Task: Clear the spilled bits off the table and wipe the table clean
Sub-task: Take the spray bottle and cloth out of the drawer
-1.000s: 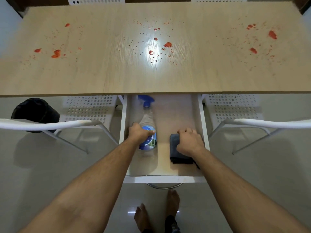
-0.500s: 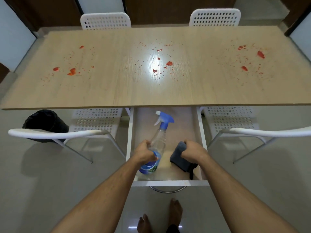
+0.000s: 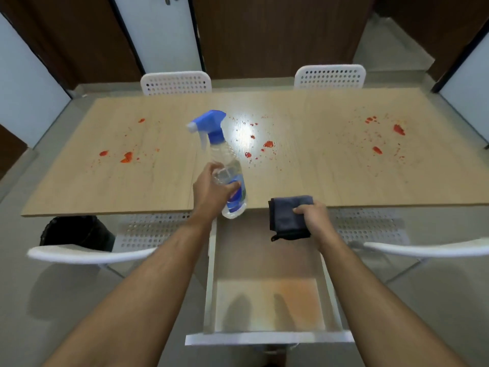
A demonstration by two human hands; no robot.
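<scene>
Over the near edge of the table [image 3: 344, 186], at about 11 o'clock from the open drawer [image 3: 267, 337], the left hand [image 3: 211, 189] grips a clear spray bottle [image 3: 227, 168] round its lower body, fingers curled over the blue label; label text too blurred to read. Bottle tilted, blue trigger head up and pointing toward 10 o'clock. Liquid level hard to judge through the clear plastic.

Right hand [image 3: 313, 218], at 1 o'clock from the drawer, fingers closed on a folded dark grey cloth [image 3: 287, 215]; its right part is hidden under the hand.

Red spilled bits [image 3: 268, 144] lie on the tabletop in three patches: 10 o'clock, 12 o'clock, 2 o'clock. Glare washes out part of the middle patch.

Black bin [image 3: 71, 231] at 9 o'clock, partly hidden by a white chair [image 3: 90, 255] and the table edge. Drawer front cut by motion blur.
</scene>
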